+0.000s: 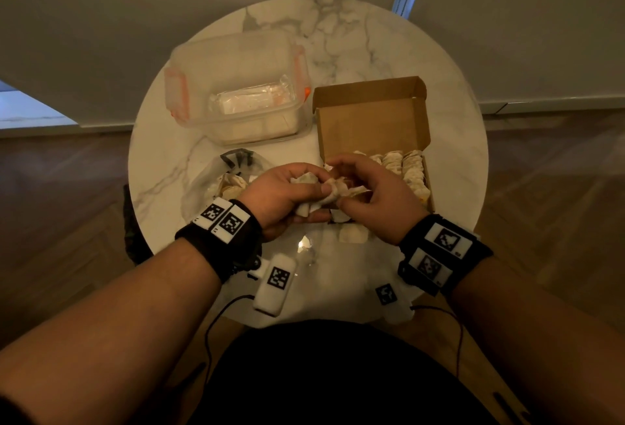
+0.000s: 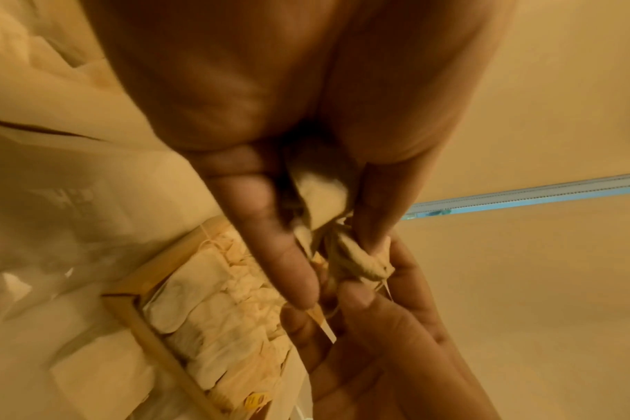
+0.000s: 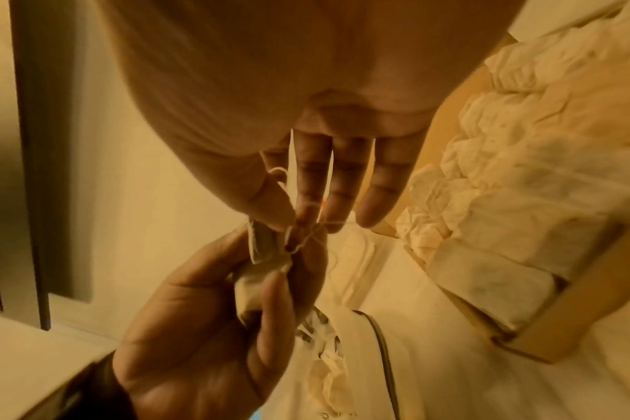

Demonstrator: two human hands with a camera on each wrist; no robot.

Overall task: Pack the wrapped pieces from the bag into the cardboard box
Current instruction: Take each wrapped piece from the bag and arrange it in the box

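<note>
At frame centre, 2 hands, left hand (image 1: 284,194) and right hand (image 1: 375,198), together pinch wrapped pieces (image 1: 324,192); 1 cardboard box (image 1: 368,120) right, 1 bag (image 1: 216,184) left.

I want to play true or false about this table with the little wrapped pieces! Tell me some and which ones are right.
1. The cardboard box is open. True.
2. The box is empty. False: wrapped pieces already fill a row inside.
3. Both the left hand and the right hand hold wrapped pieces. True.
4. The plastic bag lies right of the box. False: it lies left.
5. The table is square. False: it is round marble.
</note>
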